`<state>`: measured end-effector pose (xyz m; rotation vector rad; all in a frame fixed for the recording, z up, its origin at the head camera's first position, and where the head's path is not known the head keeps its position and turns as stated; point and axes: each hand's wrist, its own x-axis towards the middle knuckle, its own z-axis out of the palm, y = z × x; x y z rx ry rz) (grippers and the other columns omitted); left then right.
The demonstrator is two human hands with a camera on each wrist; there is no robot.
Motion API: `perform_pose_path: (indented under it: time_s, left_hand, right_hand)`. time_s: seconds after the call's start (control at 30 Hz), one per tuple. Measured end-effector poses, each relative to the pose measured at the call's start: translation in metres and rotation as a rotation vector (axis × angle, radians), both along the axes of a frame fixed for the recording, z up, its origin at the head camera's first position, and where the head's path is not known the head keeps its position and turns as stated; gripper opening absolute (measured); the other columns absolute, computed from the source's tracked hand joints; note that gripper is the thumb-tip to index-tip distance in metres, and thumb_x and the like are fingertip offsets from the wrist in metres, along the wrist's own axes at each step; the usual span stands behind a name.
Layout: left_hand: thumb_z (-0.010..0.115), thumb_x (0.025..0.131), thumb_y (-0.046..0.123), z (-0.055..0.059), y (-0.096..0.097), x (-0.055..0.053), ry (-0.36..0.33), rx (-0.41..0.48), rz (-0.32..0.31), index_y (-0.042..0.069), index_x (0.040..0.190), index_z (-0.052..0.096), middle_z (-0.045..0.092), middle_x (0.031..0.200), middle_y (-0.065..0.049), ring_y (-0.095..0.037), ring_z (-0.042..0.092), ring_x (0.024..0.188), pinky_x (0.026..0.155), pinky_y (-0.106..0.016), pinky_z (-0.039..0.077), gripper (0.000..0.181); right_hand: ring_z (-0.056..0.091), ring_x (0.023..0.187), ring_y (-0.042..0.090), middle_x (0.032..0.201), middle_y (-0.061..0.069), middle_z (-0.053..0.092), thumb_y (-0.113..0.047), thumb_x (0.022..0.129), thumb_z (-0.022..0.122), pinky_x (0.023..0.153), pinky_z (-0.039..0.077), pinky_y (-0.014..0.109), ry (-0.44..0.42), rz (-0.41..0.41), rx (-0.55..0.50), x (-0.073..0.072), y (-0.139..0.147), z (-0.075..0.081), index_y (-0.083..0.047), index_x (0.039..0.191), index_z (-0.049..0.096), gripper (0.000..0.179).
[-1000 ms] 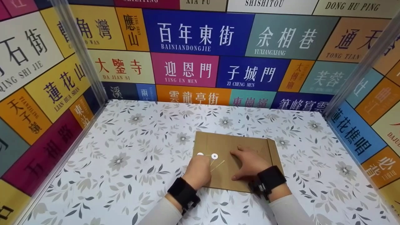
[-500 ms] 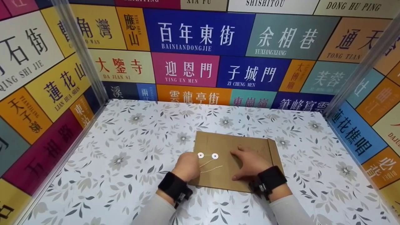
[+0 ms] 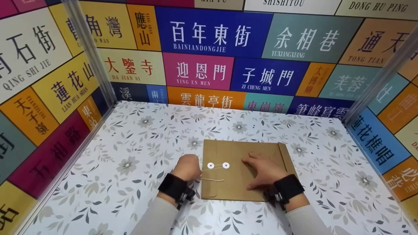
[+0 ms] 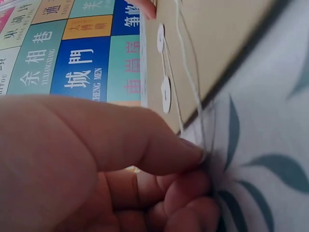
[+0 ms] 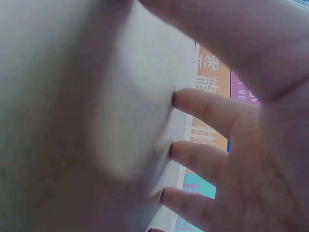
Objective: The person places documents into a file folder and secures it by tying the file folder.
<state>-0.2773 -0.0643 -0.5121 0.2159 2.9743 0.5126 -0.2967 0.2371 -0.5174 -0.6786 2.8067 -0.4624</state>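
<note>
A brown paper envelope [image 3: 240, 187] lies flat on the patterned tabletop. Two white button discs [image 3: 226, 165] sit side by side near its left edge, with thin pale string running between them. Just off that edge, my left hand [image 3: 186, 168] pinches the string [image 4: 192, 79] between thumb and fingertips, drawing it out leftward. The string's loose end [image 3: 214, 180] trails back over the envelope. My right hand [image 3: 266, 171] rests on the envelope's right half with fingers spread, its fingertips [image 5: 179, 99] touching the paper in the right wrist view.
White floral covering [image 3: 147, 140] spreads over the tabletop around the envelope. Upright panels [image 3: 209, 32] with colourful street-name signs stand at the back and both sides. Black wrist bands [image 3: 173, 189] with small cameras sit on both wrists.
My left hand has moved left off the envelope with the string, uncovering both discs and the left flap. The right hand keeps its place. The head view has shifted slightly.
</note>
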Motion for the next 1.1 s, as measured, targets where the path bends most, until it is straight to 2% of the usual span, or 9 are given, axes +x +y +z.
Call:
perform_pose_path:
  time_s: [0.2,0.37,0.6,0.73,0.8,0.87,1.0,1.1]
  left_hand:
    - [0.077,0.074,0.001,0.0,-0.002,-0.001,0.036,-0.019,0.003,0.0,0.071,0.068,0.067,0.075,-0.014,-0.031,0.065,0.073,0.077,-0.043,0.058,0.01]
    - [0.076,0.075,0.0,0.0,0.001,-0.003,0.031,-0.013,0.012,0.0,0.074,0.067,0.067,0.077,-0.013,-0.029,0.064,0.075,0.08,-0.043,0.058,0.009]
    - [0.076,0.078,0.0,-0.009,-0.01,-0.012,0.118,0.023,-0.025,0.001,0.077,0.068,0.067,0.078,-0.013,-0.031,0.065,0.076,0.081,-0.046,0.057,0.008]
    - [0.073,0.083,0.003,-0.015,-0.016,-0.021,0.172,0.03,-0.042,0.004,0.07,0.063,0.065,0.074,-0.012,-0.032,0.064,0.074,0.079,-0.047,0.056,0.016]
    - [0.071,0.083,0.002,-0.016,-0.015,-0.025,0.213,0.047,-0.073,0.006,0.067,0.06,0.065,0.073,-0.012,-0.033,0.064,0.072,0.077,-0.048,0.056,0.02]
    - [0.069,0.084,0.001,-0.016,-0.011,-0.027,0.262,0.059,-0.132,0.007,0.065,0.058,0.064,0.072,-0.012,-0.035,0.064,0.071,0.075,-0.05,0.056,0.022]
    - [0.067,0.083,0.0,-0.012,0.001,-0.027,0.288,0.046,-0.264,0.009,0.063,0.059,0.063,0.07,-0.01,-0.034,0.062,0.068,0.073,-0.048,0.056,0.023]
    - [0.066,0.085,-0.001,-0.01,0.008,-0.025,0.309,0.032,-0.317,0.009,0.064,0.063,0.061,0.069,-0.008,-0.031,0.061,0.068,0.072,-0.046,0.056,0.024]
  right_hand:
    - [0.033,0.15,0.046,0.164,0.022,0.037,-0.038,0.064,0.101,0.117,0.033,0.063,-0.015,0.011,-0.003,0.001,0.002,0.0,-0.014,0.152,0.056,0.102]
    - [0.03,0.152,0.046,0.165,0.02,0.036,-0.036,0.063,0.101,0.118,0.031,0.062,-0.042,0.017,-0.022,0.004,0.005,0.001,-0.016,0.153,0.055,0.103]
    - [0.027,0.154,0.045,0.166,0.017,0.035,-0.038,0.063,0.101,0.121,0.027,0.061,-0.059,0.049,-0.003,0.008,0.002,0.001,-0.017,0.153,0.055,0.104]
    - [0.028,0.154,0.043,0.166,0.016,0.036,-0.038,0.062,0.102,0.121,0.027,0.06,-0.055,0.048,0.01,0.013,-0.002,0.001,-0.018,0.152,0.056,0.103]
    - [0.029,0.153,0.044,0.166,0.016,0.036,-0.039,0.062,0.101,0.121,0.028,0.06,-0.046,0.067,0.017,0.016,-0.005,0.0,-0.018,0.152,0.056,0.103]
    - [0.029,0.152,0.047,0.165,0.018,0.037,-0.041,0.063,0.101,0.121,0.026,0.063,-0.034,0.098,0.017,0.019,-0.009,0.0,-0.016,0.152,0.057,0.102]
    - [0.029,0.15,0.052,0.164,0.021,0.038,-0.042,0.062,0.1,0.119,0.025,0.067,-0.026,0.139,0.01,0.024,-0.018,0.002,-0.014,0.151,0.057,0.102]
    - [0.029,0.15,0.052,0.164,0.021,0.038,-0.041,0.061,0.101,0.118,0.027,0.067,-0.029,0.128,0.011,0.027,-0.023,0.004,-0.015,0.15,0.058,0.102]
